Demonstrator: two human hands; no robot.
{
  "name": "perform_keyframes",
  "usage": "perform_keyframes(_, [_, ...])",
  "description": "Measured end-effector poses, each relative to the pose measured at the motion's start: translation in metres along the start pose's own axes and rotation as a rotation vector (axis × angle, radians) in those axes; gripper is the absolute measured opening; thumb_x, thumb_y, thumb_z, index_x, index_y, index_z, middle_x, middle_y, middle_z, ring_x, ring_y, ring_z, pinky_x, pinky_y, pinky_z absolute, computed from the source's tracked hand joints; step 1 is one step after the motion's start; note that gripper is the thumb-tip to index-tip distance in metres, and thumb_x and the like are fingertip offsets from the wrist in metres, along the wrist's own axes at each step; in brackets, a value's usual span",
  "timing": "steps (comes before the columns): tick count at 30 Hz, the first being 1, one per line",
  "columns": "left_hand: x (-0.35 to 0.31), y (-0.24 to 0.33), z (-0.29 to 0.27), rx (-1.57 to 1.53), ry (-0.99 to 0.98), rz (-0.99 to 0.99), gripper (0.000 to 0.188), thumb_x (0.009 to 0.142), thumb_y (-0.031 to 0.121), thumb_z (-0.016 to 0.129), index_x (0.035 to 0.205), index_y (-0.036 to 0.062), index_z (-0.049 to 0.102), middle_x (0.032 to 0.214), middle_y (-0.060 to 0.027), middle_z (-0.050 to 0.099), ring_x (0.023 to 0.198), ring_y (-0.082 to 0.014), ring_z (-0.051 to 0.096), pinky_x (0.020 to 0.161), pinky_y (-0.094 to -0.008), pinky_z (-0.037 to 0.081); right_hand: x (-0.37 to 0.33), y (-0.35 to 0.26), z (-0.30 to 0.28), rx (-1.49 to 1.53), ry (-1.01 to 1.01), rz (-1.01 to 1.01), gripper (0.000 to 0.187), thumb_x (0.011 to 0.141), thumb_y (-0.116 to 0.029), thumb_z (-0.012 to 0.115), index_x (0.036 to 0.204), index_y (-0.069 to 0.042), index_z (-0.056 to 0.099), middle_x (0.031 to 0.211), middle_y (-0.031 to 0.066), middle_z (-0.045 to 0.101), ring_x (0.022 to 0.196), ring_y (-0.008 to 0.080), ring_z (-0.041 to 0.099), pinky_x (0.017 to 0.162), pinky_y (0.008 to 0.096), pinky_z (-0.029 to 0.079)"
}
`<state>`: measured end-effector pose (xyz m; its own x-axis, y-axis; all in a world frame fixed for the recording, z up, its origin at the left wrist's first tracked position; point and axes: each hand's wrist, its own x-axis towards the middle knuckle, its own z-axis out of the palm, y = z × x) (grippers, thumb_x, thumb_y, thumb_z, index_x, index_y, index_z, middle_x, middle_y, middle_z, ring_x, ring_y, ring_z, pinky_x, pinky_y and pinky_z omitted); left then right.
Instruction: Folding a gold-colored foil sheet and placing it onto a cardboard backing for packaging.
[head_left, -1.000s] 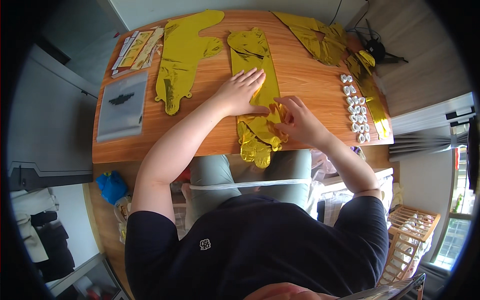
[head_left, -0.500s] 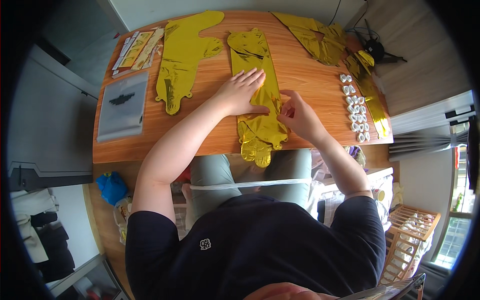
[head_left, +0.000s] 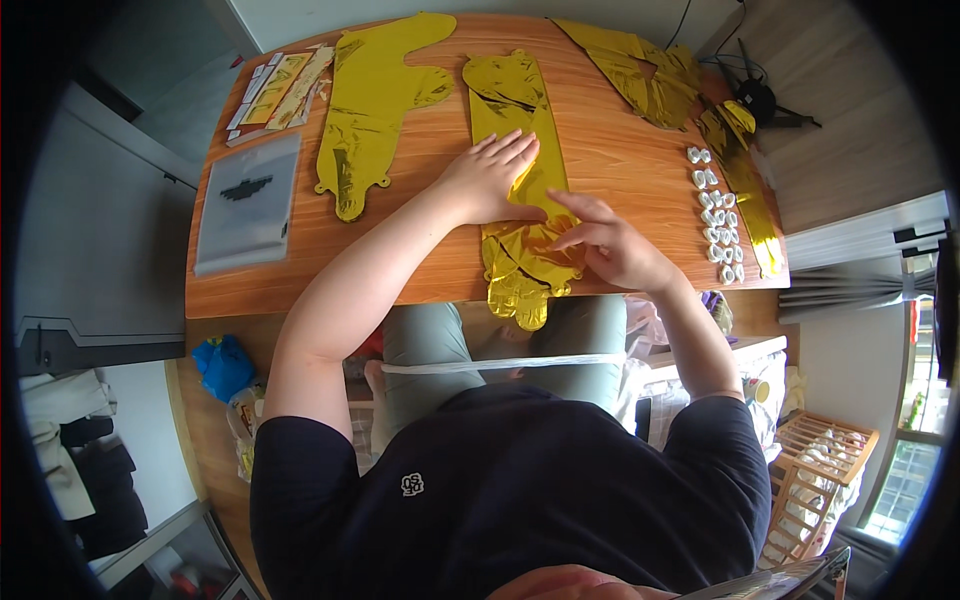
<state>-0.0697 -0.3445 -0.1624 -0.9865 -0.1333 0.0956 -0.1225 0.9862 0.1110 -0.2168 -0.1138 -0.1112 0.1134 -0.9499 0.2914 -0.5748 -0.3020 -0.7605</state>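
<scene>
Foil [head_left: 550,160] lies lengthwise on the desk [head_left: 620,150], straight ahead of me, creased near end poking past the edge. My left grip [head_left: 495,182]: palm down on the foil's middle, fingers extended, clasping nothing. My right grip [head_left: 615,245]: fingers parted at the foil's right side by the creased end, nothing visibly pinched; can't tell if fingertips touch. Step, my read: smoothing it flat, left anchoring, right working creases. Next move calls for steady left weight and light right fingertips across the wrinkles; thin film probably re-creases easily.
</scene>
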Motion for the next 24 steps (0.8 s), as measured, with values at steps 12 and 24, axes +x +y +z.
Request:
perform_keyframes(12, [-0.002,0.006,-0.008,0.034,-0.047,-0.030,0.118,0.085,0.086,0.051,0.165,0.0051,0.018,0.172,-0.0120,0.021,0.159,-0.0265,0.017,0.130,-0.0415,0.016,-0.002,-0.022,0.024,-0.243,0.261,0.513,0.047,0.087,-0.002,0.076,0.131,-0.003,0.058,0.114,0.0143,0.062,0.091,0.0246,0.066,0.081,0.0360,0.057])
perform_keyframes(24, [-0.001,0.007,-0.010,0.019,-0.068,-0.036,0.118,0.085,0.084,0.054,0.165,0.0056,0.017,0.172,-0.0113,0.020,0.159,-0.0262,0.017,0.130,-0.0415,0.016,-0.006,-0.004,0.004,0.274,0.176,0.538,0.047,0.090,0.005,0.066,0.136,-0.003,0.058,0.103,0.0050,0.066,0.089,0.0098,0.059,0.080,0.0261,0.050])
